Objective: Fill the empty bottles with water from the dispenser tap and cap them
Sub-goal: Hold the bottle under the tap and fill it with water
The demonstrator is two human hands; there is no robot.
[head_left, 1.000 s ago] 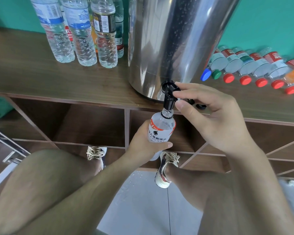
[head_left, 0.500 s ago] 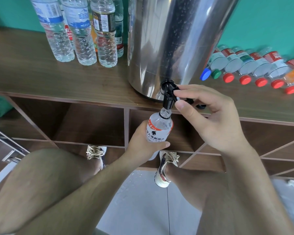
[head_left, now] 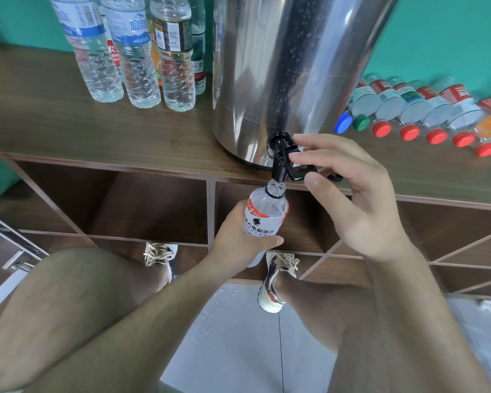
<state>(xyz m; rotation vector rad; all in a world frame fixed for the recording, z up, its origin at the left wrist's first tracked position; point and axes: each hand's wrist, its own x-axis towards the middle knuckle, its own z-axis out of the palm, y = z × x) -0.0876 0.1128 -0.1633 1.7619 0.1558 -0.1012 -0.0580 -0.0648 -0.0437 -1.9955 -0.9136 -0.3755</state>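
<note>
- A clear plastic bottle with a white and red label (head_left: pixel 264 219) is held upright in front of the open shelf compartments, below the counter edge.
- The bottle's mouth is uncapped and set directly under the spout of the black plastic tap (head_left: pixel 280 158). Whether mouth and spout touch cannot be told.
- The fill level cannot be read through the label.
- The bottle is gripped by the left hand (head_left: pixel 238 239): fingers wrapped round the lower body from behind, thumb laid across the front under the label.
- The tap lever is pinched by the right hand (head_left: pixel 355 205), index fingertip on top and thumb tip at the lever's outer end. The remaining fingers are held loosely apart and slightly bent, touching nothing.
- The tap is mounted low on a stainless steel dispenser drum (head_left: pixel 281 66), which stands at the front edge of a dark wooden countertop (head_left: pixel 54 129). Droplets are seen on the drum wall.
- A group of tall clear water bottles (head_left: pixel 142 66) is stood upright left of the drum, close together. Their tops are cut off by the frame.
- A row of small bottles lying on their sides (head_left: pixel 414 106) is placed right of the drum, caps toward the viewer: one blue, one green, the rest red.
- A small black item on the counter is mostly hidden behind the right hand and cannot be identified.
- Bare knees and two laced sneakers are seen below, on a grey tiled floor (head_left: pixel 233 321) with water drops near the right foot.
</note>
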